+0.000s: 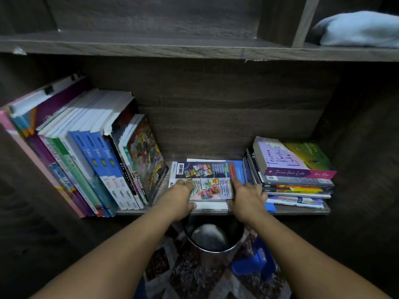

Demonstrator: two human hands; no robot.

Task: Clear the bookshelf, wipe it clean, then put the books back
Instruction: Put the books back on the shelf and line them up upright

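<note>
We see the flat books [207, 180] in the bookshelf [216, 126] middle, long axis left to right | our left hand [183, 197] and right hand [248, 197] pinch their two ends, fingers on top, thumbs at near edge | both hands equally near

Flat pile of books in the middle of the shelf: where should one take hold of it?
Grip the flat pile at its front corners, from the open front: it lies flat, hemmed by the leaning row and the side stack.
</note>
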